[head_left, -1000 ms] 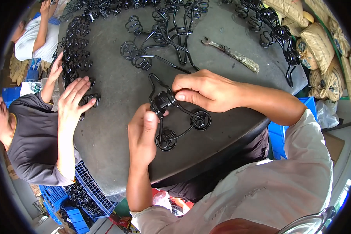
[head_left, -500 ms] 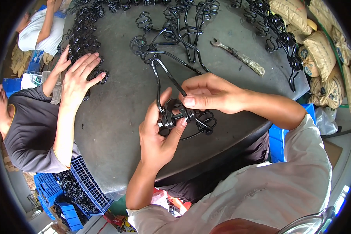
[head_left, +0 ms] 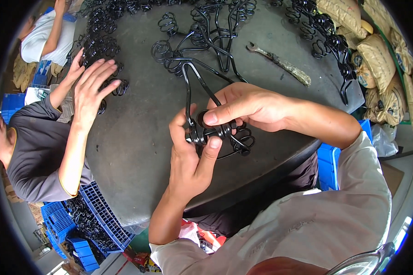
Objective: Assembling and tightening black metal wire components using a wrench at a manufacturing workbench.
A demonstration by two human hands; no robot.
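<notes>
Black spring part (head_left: 224,130) is over the dark table (head_left: 133,160), gripped by our left hand (head_left: 188,167) and right hand (head_left: 250,107), its wire loop (head_left: 187,87) and coil (head_left: 244,150) already joined together, but what remains we cannot tell.

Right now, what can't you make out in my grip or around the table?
All in the head view:
- Lower-left end of the black coiled-wire metal part: behind the left grip.
- Some fingertips of the right grip: behind the grip itself.
- Far ends of the tangled black wire springs: cut off by the top edge.
- Shapes of the small dark pieces in the blue plastic basket: too small.
</notes>
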